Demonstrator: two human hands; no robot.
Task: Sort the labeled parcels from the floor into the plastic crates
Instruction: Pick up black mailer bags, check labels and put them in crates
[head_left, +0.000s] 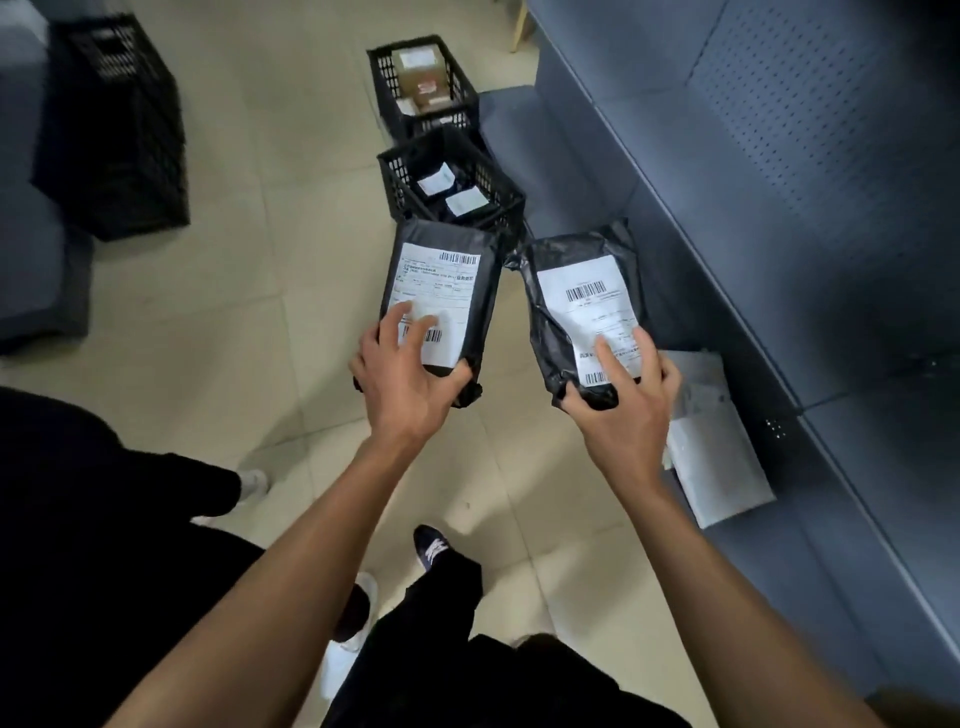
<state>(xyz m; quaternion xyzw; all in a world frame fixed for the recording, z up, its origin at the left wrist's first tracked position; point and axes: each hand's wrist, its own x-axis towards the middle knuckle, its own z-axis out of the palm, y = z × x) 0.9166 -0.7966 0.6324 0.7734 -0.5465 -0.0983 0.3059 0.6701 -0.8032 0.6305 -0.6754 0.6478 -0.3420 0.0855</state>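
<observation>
The left hand (410, 376) grips the near end of a black parcel (441, 291); its fingers (397, 322) lie spread across the white shipping label (436, 306), and the thumb curls round the parcel's near right corner. The parcel is held off the floor, label upward, with a barcode showing at the label's far edge.

The right hand (626, 400) grips the near end of a second black parcel (579, 312), which is more wrinkled. The thumb presses on its white label (592, 306), while the remaining fingers wrap the right edge and the underside. The two parcels are side by side and close together, but not touching.

Just beyond the held parcels, a near black crate (449, 184) stands on the tiled floor (270, 156) and contains dark parcels with white labels facing up. A far black crate (423, 85) stands directly behind it and contains brown cardboard boxes (421, 78). A third black crate (119, 135) stands well apart at far left.

On the right, a grey perforated bench (779, 156) runs along the scene. A light grey parcel (711, 441) lies beside it, partly hidden behind the right hand.

At the near edge, dark trousers and shoes are visible on the floor.
</observation>
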